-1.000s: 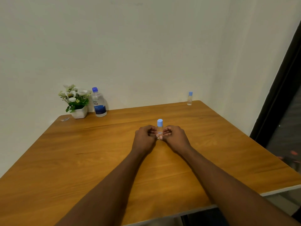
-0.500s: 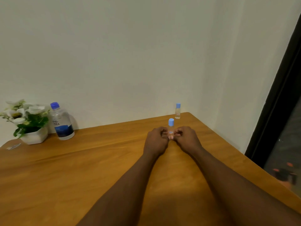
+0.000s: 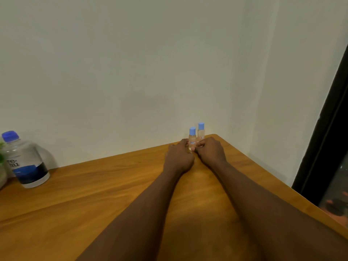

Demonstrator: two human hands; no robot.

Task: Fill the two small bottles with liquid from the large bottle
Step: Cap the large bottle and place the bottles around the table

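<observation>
Two small clear bottles with light-blue caps stand near the table's far right corner. My left hand (image 3: pixel 178 157) and my right hand (image 3: pixel 211 150) pinch the nearer small bottle (image 3: pixel 192 138) from both sides, low on its body. The second small bottle (image 3: pixel 201 131) stands just behind it and slightly right, untouched. The large bottle (image 3: pixel 24 161), clear with a dark-blue cap and blue label, stands capped at the far left by the wall.
The wooden table (image 3: pixel 94 194) meets a pale wall at the back and right. A potted plant (image 3: pixel 2 166) shows partly at the left edge beside the large bottle. A dark door frame (image 3: pixel 323 138) stands to the right, past the table's edge.
Both hands have carried the pinched small bottle away from the table's middle toward the far right corner, next to the other small bottle. The camera has turned right.
</observation>
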